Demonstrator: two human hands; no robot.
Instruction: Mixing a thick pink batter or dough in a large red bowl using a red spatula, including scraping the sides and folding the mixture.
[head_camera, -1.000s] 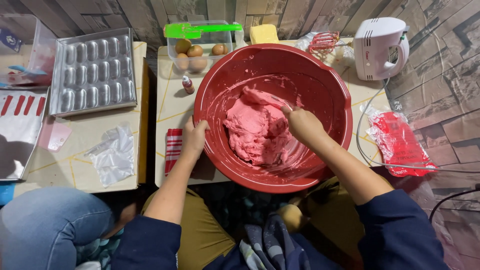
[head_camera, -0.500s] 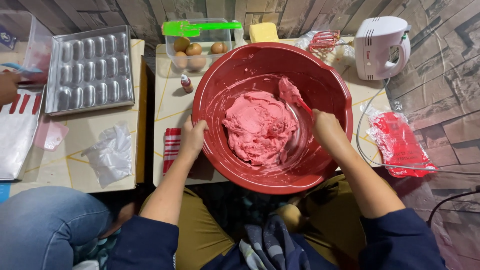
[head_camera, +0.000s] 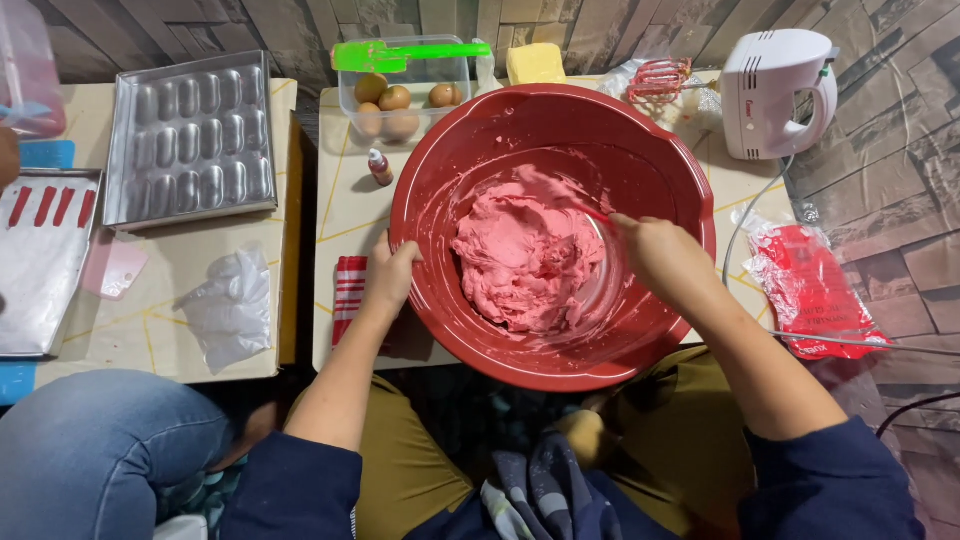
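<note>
A large red plastic bowl (head_camera: 470, 130) sits on a low cream table and holds a thick mass of pink batter (head_camera: 525, 260). My left hand (head_camera: 388, 278) grips the bowl's near left rim. My right hand (head_camera: 660, 255) is inside the bowl on the right, closed around a thin spatula (head_camera: 570, 200) whose blade lies buried in batter; its handle is mostly hidden by my fingers. Batter smears coat the bowl's inner wall.
Behind the bowl stand a clear box of eggs (head_camera: 400, 100) with a green spatula across it, a yellow butter block (head_camera: 535, 62) and a white hand mixer (head_camera: 775, 90). A metal mould tray (head_camera: 190, 140) and plastic bags lie left. Another person's knee (head_camera: 90, 450) is near left.
My right hand has swept from the bowl's middle to its right side, then slightly back, turning the batter over. My left hand has stayed on the rim.
</note>
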